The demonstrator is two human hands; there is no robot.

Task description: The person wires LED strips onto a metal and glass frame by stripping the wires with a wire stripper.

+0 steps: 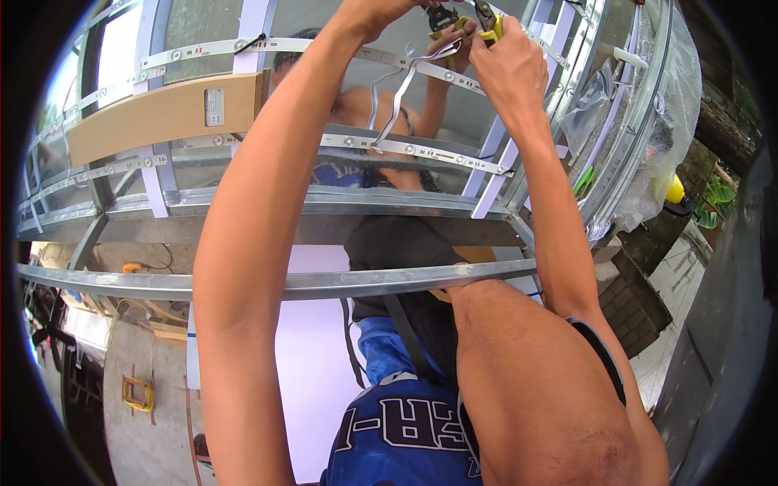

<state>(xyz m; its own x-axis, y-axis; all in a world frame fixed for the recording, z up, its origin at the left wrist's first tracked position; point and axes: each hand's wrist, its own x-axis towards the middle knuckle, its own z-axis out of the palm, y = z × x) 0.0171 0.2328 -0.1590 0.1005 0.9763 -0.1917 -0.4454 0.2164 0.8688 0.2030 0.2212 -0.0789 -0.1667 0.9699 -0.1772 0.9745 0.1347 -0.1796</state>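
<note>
While the right hand (515, 63) grips yellow-handled pliers (487, 18), left hand (381, 10) nearby — hold unclear, white wires (398, 99) between hands

- Rail (365, 283): smooth metal is being seen
- Panel (466, 121): mirror gloss is being shown
- Sheeting (685, 89): clear wrinkled plastic is being seen
- Pliers (489, 26): plastic-looking grips are being seen

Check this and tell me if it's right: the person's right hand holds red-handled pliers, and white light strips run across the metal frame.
Wrong on colour: the pliers in the right hand have yellow handles, not red, as the head view shows. The rest stands.
</note>
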